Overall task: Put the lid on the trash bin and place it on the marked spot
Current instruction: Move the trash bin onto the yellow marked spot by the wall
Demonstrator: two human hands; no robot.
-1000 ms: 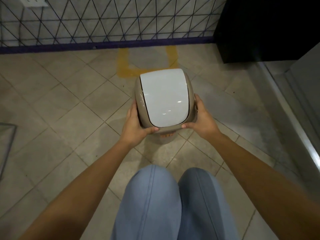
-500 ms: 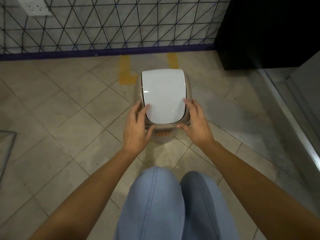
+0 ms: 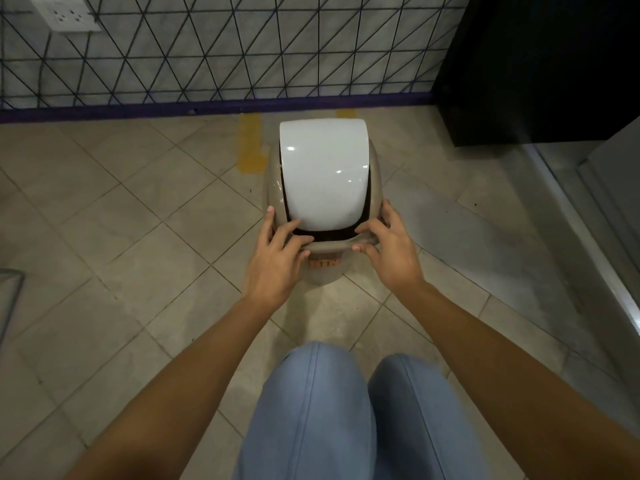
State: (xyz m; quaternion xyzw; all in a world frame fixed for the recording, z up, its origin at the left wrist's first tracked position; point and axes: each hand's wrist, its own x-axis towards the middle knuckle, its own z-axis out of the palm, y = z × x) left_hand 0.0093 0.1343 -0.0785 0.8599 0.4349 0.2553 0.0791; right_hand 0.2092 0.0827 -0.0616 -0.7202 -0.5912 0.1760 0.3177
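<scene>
A beige trash bin [image 3: 323, 271] stands on the tiled floor, topped by a beige lid frame with a white swing flap [image 3: 323, 174]. The flap is tilted, leaving a dark gap at its near edge. The bin stands between the yellow tape strips [image 3: 250, 147] of the floor mark near the wall. My left hand [image 3: 277, 258] rests on the lid's near left rim, fingers spread over the edge. My right hand [image 3: 389, 251] rests on the near right rim, fingers curled on the frame.
A wall with a black triangle pattern and a purple skirting [image 3: 207, 107] runs behind the bin. A dark cabinet [image 3: 540, 64] stands at the right, with a metal threshold [image 3: 588, 237] beside it. My knees in blue trousers [image 3: 346, 410] are below.
The bin has moved away from me toward the wall, onto the yellow mark. My hands have shifted from its sides to the lid's near rim, and the white flap has tipped open slightly.
</scene>
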